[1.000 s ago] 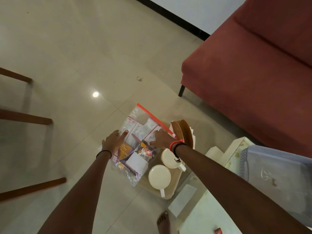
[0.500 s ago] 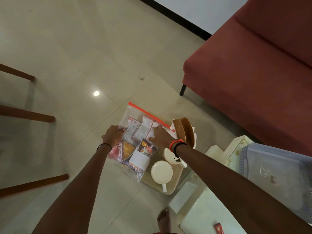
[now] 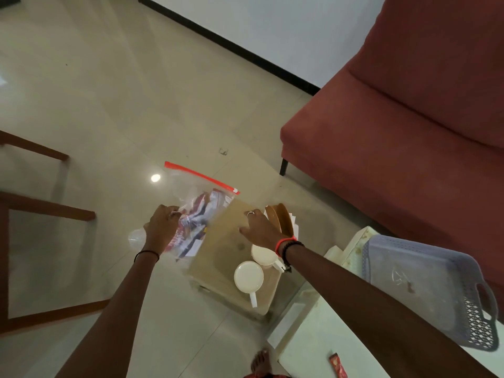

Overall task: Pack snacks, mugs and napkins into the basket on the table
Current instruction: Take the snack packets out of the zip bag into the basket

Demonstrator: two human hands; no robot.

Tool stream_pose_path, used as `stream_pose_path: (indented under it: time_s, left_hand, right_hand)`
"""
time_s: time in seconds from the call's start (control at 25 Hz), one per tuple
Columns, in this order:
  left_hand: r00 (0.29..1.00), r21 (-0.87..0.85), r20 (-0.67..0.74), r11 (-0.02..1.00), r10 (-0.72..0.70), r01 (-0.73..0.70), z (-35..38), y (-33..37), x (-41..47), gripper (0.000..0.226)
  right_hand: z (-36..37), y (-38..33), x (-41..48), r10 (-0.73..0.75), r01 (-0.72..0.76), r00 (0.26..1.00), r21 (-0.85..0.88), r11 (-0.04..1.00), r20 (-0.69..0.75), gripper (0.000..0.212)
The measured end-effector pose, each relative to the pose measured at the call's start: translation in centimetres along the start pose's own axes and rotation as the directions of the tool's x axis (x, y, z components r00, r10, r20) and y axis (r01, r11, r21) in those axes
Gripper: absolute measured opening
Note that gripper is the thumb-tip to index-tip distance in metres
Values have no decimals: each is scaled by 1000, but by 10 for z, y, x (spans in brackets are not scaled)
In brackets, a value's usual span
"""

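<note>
My left hand [image 3: 161, 227] grips a clear zip bag of snack packets [image 3: 197, 211] with an orange seal, lifted and tilted off the beige tray [image 3: 218, 257] on the floor. My right hand [image 3: 259, 228] hovers open over the tray, holding nothing. Two white mugs [image 3: 248, 276] stand on the tray's near right side, one partly under my right wrist. Brown plates [image 3: 278, 218] and white napkins [image 3: 294, 225] stand at the tray's far right. The grey plastic basket [image 3: 425, 285] sits on the white table [image 3: 313, 347] to the right.
A red sofa [image 3: 395, 132] fills the right side behind the table. Wooden chair legs [image 3: 43, 208] stand at the left. A small red packet [image 3: 337, 365] lies on the table near the bottom edge. My bare foot [image 3: 260, 361] is beside the table.
My left hand has lifted the snack bag off the tray and pulled it left, so the bag bunches up. My right hand let go of the bag and stays over the bare tray.
</note>
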State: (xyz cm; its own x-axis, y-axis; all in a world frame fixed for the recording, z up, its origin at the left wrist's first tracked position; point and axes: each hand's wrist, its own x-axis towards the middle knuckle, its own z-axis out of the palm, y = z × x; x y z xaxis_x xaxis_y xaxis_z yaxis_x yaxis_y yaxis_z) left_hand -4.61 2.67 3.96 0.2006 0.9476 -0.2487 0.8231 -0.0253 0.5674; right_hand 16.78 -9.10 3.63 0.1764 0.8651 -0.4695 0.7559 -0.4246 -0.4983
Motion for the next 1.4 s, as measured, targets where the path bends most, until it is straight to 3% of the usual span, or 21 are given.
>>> stream_pose_path:
  time_s: [0.12,0.32,0.44,0.52,0.64,0.8,0.96,1.08,1.2,1.32,1.4]
  left_hand:
    - [994,84,-55,993,92,-87,-25,30,-10,27]
    - [963,146,-74,958,259,-246,-37,100,-46,25]
    - [925,142,-31,918,379,-371,-23,145,-85,23]
    - [898,103,-6,894,440,-437,-9,172,-114,21]
    - [841,25,-7,841,541,-541,17,212,-165,16]
    - [777,-43,3,777,629,-629,52,254,-231,12]
    - [737,-110,-7,732,676,-672,84,277,-288,8]
    - [758,-126,1,752,652,-647,113,287,-325,12]
    - [815,-230,100,810,571,-540,135,295,-358,19]
    - [861,-268,124,852,494,-450,143,305,-386,45]
    - [870,-202,-45,848,491,-490,144,319,-407,66]
  right_hand:
    - [-27,7,-22,-38,33,987,-31,999,-157,57]
    - [-77,25,-72,100,70,899,365,928,-426,54]
    - [-109,58,-111,159,69,839,391,918,-520,62]
    - [-124,87,-138,164,74,842,410,909,-515,61]
    - [-140,127,-189,239,99,844,578,810,-479,35]
    - [-154,179,-265,318,59,784,575,816,-533,18]
    - [-157,219,-348,394,75,731,640,765,-557,15]
    - [-149,237,-405,433,120,664,659,743,-610,13]
    - [-140,253,-450,429,121,573,590,798,-698,11]
    - [-140,262,-479,353,75,586,482,873,-730,13]
    - [-141,265,-491,295,18,616,388,922,-730,14]
